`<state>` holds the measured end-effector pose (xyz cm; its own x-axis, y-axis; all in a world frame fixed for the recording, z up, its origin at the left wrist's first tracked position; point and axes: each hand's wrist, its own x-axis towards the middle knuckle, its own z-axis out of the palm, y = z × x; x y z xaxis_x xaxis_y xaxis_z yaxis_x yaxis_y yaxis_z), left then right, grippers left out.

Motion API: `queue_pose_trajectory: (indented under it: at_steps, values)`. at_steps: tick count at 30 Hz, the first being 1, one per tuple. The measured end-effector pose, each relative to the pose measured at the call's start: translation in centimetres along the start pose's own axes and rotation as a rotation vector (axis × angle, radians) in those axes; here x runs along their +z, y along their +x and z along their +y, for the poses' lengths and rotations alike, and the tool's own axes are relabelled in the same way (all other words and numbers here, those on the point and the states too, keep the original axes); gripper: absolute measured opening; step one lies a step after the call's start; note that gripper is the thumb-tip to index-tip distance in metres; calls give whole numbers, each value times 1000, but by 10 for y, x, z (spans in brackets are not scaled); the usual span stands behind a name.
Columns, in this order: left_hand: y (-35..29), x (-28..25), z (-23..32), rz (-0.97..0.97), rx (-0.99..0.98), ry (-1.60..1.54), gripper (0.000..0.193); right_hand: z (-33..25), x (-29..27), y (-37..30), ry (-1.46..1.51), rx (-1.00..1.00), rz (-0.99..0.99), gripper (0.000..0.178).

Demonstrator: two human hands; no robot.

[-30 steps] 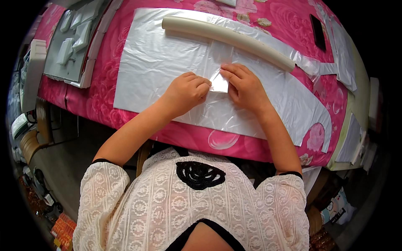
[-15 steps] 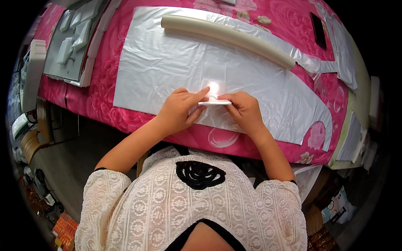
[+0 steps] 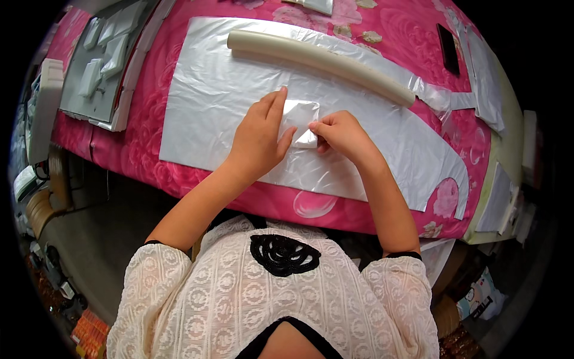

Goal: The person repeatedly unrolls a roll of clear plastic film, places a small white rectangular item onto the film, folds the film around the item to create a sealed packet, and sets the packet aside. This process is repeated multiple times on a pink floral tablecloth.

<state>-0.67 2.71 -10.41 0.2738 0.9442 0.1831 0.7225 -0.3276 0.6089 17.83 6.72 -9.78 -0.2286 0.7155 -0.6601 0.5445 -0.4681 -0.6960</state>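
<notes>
A small flat white packet in shiny clear plastic (image 3: 304,112) lies on a large white plastic sheet (image 3: 209,102), between my hands. My left hand (image 3: 257,134) rests along the packet's left side, fingers stretched forward and thumb held apart. At the packet's right edge, my right hand (image 3: 342,135) pinches the clear plastic between thumb and forefinger, its other fingers curled under. Part of the packet's left side is hidden by my left hand.
Beyond the packet a long beige tube (image 3: 323,60) lies across the sheet. A grey tray (image 3: 75,103) with several wrapped white packets sits at the far left. A black phone (image 3: 447,49) lies at the far right on the pink floral tablecloth (image 3: 149,113).
The packet, held up on edge by both hands before, now lies flat on the sheet. My left hand has opened and stretched forward; my right hand now pinches the packet's right edge.
</notes>
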Motion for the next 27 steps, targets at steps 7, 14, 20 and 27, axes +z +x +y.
queue_pose_trajectory:
  at_steps: [7, 14, 20, 27]
  values:
    - [-5, 39, 1, -114, 147, 305, 92, 1, -3, 6, 37, 25, -44, 28]
    - [-10, 46, -4, -135, 168, 175, 118, 6, 6, -11, -180, -107, 165, 25]
    - [-20, 39, -12, 47, 233, 96, 112, -7, 18, -45, -768, -206, 448, 36]
    - [-120, -39, -8, -191, -231, -731, 25, 11, 55, 14, -826, -901, 542, 64]
